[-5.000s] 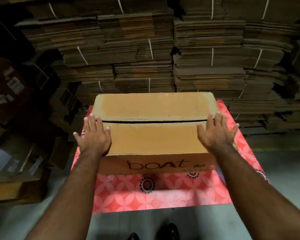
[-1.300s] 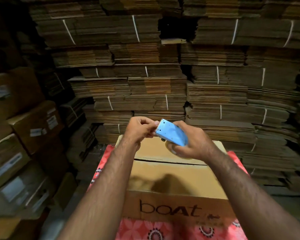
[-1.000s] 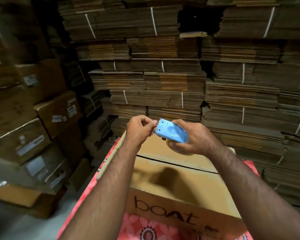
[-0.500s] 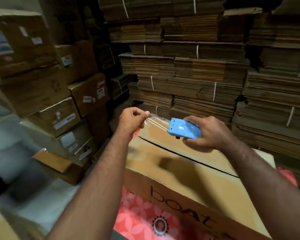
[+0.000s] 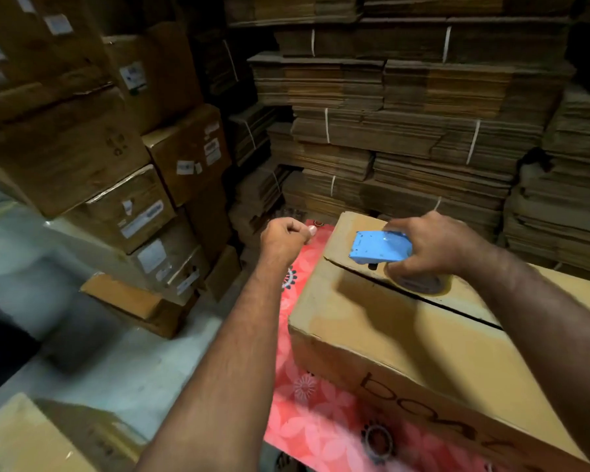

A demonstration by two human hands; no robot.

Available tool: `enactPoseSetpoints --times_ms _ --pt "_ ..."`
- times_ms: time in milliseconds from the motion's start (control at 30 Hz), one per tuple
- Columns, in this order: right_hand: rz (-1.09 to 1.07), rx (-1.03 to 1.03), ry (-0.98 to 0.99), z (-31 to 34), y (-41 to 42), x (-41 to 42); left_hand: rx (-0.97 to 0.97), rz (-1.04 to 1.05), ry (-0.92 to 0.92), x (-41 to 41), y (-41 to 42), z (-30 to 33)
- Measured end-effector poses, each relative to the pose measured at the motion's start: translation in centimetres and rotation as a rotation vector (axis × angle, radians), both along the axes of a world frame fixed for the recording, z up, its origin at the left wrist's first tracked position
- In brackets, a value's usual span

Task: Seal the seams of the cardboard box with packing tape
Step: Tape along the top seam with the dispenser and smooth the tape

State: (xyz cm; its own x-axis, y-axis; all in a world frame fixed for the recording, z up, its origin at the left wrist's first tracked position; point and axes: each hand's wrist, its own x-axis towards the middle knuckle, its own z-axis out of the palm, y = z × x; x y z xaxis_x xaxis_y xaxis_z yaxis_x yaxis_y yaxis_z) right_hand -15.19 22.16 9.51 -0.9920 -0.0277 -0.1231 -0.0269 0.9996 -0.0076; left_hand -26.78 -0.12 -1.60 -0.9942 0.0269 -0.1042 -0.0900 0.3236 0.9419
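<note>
A brown cardboard box (image 5: 382, 332) marked "boat" lies on a red flowered table (image 5: 317, 424), its two top flaps meeting in a dark open seam (image 5: 433, 301). My right hand (image 5: 436, 245) grips a blue tape dispenser (image 5: 380, 247) with its tape roll (image 5: 419, 284) resting on the box top near the seam's left end. My left hand (image 5: 286, 238) is pinched shut beyond the box's left edge, level with the dispenser; the clear tape between them is too faint to make out.
Labelled cartons (image 5: 143, 212) are stacked at the left, down to the grey floor (image 5: 123, 356). Strapped bundles of flat cardboard (image 5: 406, 137) fill the back wall. Another carton corner (image 5: 24, 437) sits at bottom left.
My view has swung left. My right hand has lowered the dispenser onto the box top. My left hand has moved out past the box's left edge, keeping its pinch.
</note>
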Motion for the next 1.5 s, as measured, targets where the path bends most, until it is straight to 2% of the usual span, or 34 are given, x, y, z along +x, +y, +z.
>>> enactPoseSetpoints --times_ms 367,800,833,933,1000,1100,1200,1267,1333,1433,1500 --pt "-0.035 0.078 -0.181 -1.6 -2.2 -2.6 0.038 -0.075 -0.175 -1.3 -1.2 -4.5" --pt "-0.055 0.158 -0.253 -2.2 -3.2 -2.9 0.164 -0.086 -0.275 1.5 0.4 -6.4" --pt "-0.053 0.158 -0.254 -2.2 -3.2 -2.8 0.139 -0.088 -0.263 1.6 0.4 -6.2" --pt "-0.047 0.167 -0.256 -2.2 -3.1 -2.8 -0.113 -0.103 -0.260 1.7 -0.2 -5.7" --pt "-0.049 0.172 -0.255 -2.3 -3.1 -2.7 -0.152 -0.034 -0.253 2.0 -0.9 -5.4" --pt "-0.048 0.172 -0.257 -2.3 -3.1 -2.8 0.003 0.036 -0.161 2.3 -0.6 -4.6" --pt "-0.044 0.170 -0.266 -2.4 -3.1 -2.8 0.279 -0.126 -0.256 3.6 1.0 -2.6" --pt "-0.049 0.179 -0.272 -2.4 -3.1 -2.9 0.356 -0.246 -0.343 4.1 1.4 -2.4" --pt "-0.050 0.175 -0.277 -2.5 -3.1 -3.0 0.255 -0.322 -0.413 4.3 1.2 -2.4" --pt "-0.040 0.187 -0.268 -2.6 -3.1 -3.0 0.002 -0.387 -0.433 4.0 0.6 -2.5" --pt "-0.042 0.196 -0.257 -2.9 -3.0 -3.0 -0.106 -0.400 -0.363 4.3 0.7 -1.7"
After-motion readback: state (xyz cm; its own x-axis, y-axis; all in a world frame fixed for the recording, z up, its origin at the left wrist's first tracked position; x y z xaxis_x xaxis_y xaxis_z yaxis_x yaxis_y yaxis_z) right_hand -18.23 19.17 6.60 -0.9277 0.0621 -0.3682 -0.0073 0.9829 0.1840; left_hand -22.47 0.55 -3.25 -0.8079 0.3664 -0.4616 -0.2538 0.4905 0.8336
